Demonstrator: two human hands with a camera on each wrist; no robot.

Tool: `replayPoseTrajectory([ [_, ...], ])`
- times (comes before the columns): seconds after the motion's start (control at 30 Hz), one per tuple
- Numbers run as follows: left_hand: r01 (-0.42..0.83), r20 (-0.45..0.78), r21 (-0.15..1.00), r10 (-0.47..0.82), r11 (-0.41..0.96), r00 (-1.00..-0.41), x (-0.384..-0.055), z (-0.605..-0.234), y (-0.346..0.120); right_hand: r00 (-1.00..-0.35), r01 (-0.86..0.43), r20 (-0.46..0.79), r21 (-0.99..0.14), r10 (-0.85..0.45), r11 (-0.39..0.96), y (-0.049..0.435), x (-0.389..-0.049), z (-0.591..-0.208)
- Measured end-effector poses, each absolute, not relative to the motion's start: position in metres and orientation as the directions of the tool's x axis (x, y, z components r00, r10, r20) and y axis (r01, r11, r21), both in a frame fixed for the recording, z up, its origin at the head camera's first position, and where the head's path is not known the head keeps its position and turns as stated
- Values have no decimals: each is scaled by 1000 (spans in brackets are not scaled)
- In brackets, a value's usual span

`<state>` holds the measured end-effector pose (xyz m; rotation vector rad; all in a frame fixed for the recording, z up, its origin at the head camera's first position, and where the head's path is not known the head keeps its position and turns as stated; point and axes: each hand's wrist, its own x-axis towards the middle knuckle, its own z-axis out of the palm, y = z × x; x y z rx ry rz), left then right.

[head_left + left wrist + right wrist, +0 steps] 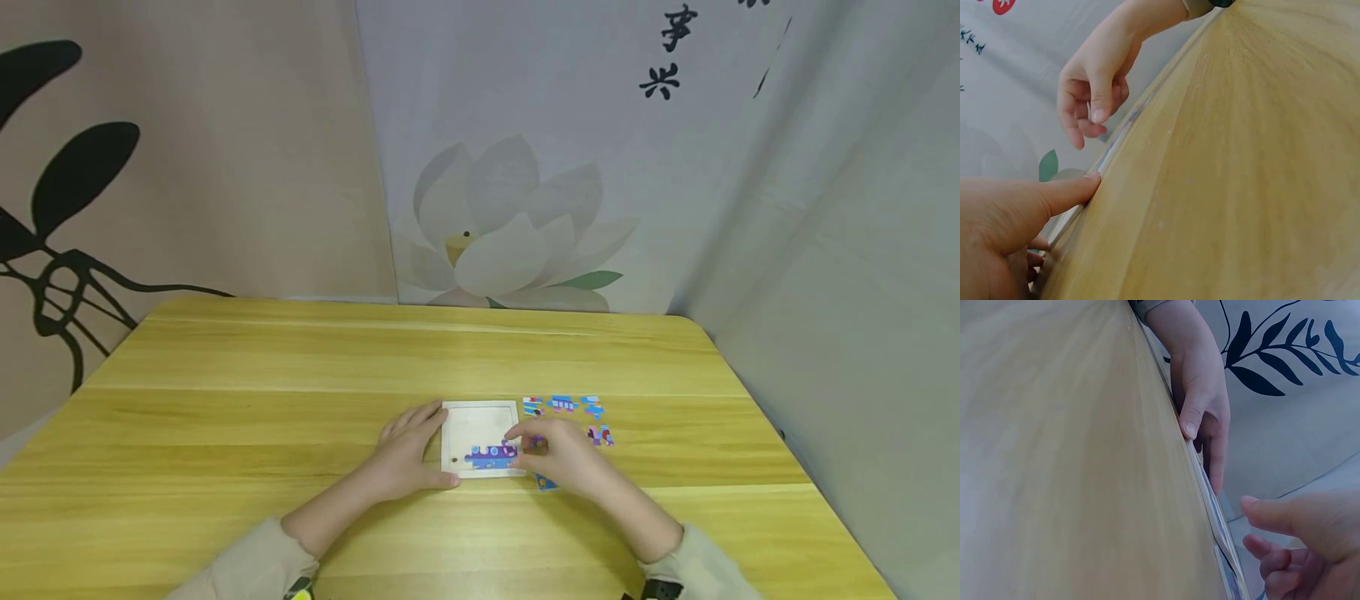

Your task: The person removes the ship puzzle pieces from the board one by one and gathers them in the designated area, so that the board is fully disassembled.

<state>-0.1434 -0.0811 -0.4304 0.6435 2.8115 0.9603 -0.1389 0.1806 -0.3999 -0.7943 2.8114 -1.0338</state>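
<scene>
My left hand (407, 454) rests at the left side of a white puzzle tray (477, 421), its thumb by the near left corner and its fingers along the left edge. Joined purple and blue puzzle pieces (491, 457) lie along the tray's near side. Over the tray's right edge hovers my right hand (558, 454). Its thumb and forefinger stand apart, and the right wrist view shows no piece between their tips. In the left wrist view the right hand (1094, 81) appears above the tray, seen edge-on.
Loose picture pieces (562, 403) lie right of the tray, with pink and red ones (601, 435) nearer. One blue piece (546, 482) is partly beneath the right hand. The wooden table (300, 358) meets a printed curtain (525, 100) at its far edge.
</scene>
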Motion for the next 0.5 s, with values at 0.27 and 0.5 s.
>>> replayPoseTrajectory([
  [0.27, 355, 38, 604, 419, 714, -907, -143, -429, -81, -861, -441, 84, -615, -501, 654, 169, -143, -400],
  [0.5, 358, 43, 605, 420, 711, -907, -143, -429, -81, -847, -438, 53, -632, -528, 639, 161, -146, -402],
])
